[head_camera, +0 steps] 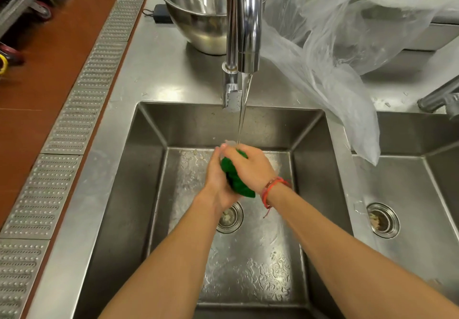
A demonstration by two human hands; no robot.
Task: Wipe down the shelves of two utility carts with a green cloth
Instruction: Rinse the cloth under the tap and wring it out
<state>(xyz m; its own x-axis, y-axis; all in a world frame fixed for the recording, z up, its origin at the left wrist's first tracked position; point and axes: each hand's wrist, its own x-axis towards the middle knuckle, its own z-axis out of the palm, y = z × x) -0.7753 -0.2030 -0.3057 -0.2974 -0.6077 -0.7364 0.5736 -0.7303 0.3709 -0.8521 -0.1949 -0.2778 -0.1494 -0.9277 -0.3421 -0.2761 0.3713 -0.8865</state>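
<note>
Two bare forearms reach over a steel sink, where the left hand and right hand close together around a bunched green cloth above the drain. Water runs from the faucet behind the sink onto the hands; a steel bowl stands beyond it.
</note>
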